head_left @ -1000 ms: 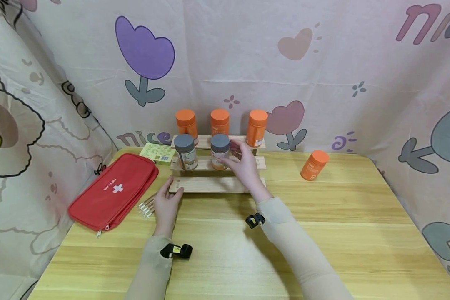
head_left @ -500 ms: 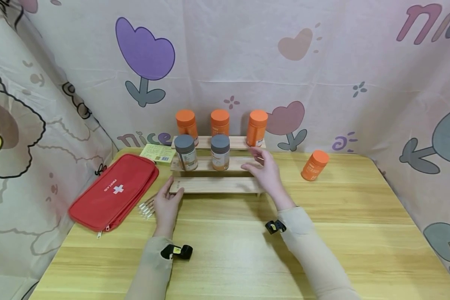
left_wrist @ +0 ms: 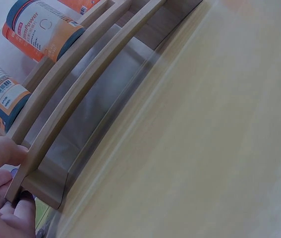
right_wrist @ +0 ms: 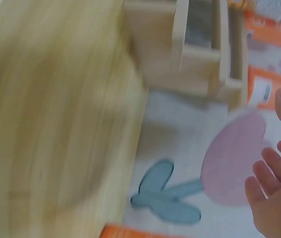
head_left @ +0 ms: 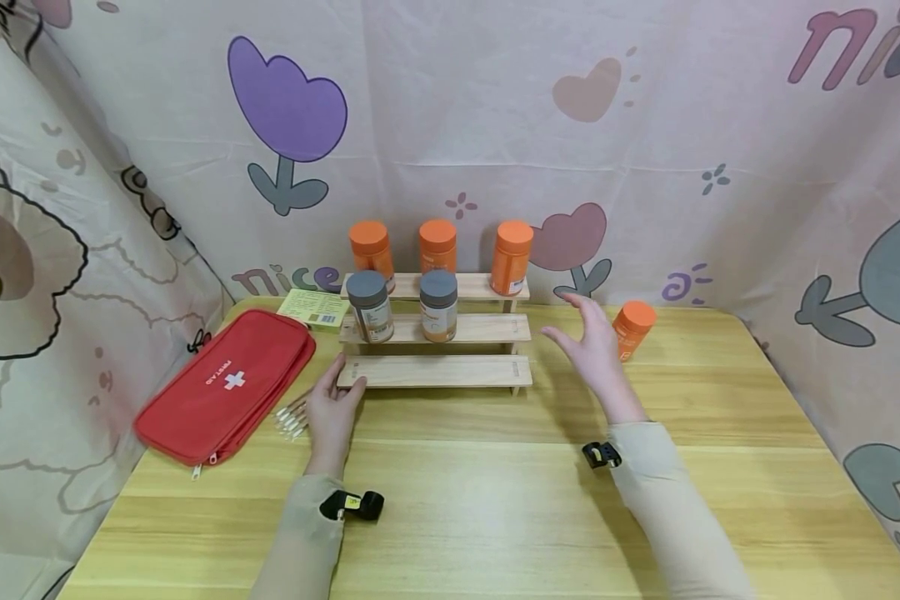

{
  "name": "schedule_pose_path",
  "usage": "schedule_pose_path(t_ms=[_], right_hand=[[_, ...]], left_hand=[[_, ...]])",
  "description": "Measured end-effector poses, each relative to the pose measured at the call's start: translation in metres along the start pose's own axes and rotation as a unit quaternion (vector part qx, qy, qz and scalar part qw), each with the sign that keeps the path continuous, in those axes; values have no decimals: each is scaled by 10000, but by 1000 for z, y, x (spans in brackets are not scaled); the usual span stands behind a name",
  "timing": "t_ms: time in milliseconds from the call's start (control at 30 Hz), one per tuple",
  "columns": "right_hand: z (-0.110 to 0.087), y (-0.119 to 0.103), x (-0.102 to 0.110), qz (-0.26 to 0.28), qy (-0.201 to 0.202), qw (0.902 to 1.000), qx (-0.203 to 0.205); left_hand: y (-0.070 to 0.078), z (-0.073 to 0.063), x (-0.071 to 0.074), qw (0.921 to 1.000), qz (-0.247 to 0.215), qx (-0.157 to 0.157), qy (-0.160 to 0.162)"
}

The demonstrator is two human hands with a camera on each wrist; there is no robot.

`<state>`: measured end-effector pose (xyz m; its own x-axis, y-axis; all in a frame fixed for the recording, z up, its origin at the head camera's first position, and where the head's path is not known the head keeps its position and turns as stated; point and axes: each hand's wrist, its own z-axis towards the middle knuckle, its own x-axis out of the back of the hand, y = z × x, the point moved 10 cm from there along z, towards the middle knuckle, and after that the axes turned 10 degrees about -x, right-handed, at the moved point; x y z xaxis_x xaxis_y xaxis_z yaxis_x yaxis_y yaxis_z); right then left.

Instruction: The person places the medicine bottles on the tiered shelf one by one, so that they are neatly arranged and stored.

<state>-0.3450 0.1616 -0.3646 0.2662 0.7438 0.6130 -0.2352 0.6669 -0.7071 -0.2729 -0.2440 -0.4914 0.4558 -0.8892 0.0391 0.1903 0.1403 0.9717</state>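
Observation:
In the head view, my left hand (head_left: 332, 417) grips the left end of the bottom step of a three-tier wooden display rack (head_left: 435, 372). The left wrist view shows the thumb on the board (left_wrist: 46, 144) and fingers curled beneath it. My right hand (head_left: 598, 346), fingers spread and holding nothing, is in the air right of the rack. It overlaps the left side of an orange bottle (head_left: 637, 317) that stands alone on the table. Two grey-capped bottles (head_left: 438, 307) stand on the middle step, at left and centre. Three orange bottles (head_left: 512, 258) line the top step.
A red first aid pouch (head_left: 225, 387) lies on the table's left side. Between it and the rack are a yellow-green printed packet (head_left: 315, 308) and several cotton swabs (head_left: 292, 421). A patterned curtain (head_left: 450, 125) hangs right behind the table (head_left: 450, 500).
My right hand has let go of the centre grey-capped bottle and moved right, past the rack's end to near the lone orange bottle. The left hand has stayed on the rack.

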Motion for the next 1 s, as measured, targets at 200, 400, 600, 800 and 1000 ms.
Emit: schedule_pose_path(t_ms=[200,400,600,800,1000], right_hand=[[4,21,30,-658,492,9960,360],[9,51,52,-884,844,9925,84],[13,78,57,-920,632,9928,-442],[14,95,59,-792,487,9928,-760],[17,110,58,-664,463,9917,-1000]], left_hand=[[-2,0,-1,10000,-91,-13,-7],[-3,0,-1,9998,-181,21,-7],[-1,-1,-1,9996,-265,1,-62],[-1,-1,-1,9999,-149,-22,-41],[1,0,0,10000,-48,-35,1]])
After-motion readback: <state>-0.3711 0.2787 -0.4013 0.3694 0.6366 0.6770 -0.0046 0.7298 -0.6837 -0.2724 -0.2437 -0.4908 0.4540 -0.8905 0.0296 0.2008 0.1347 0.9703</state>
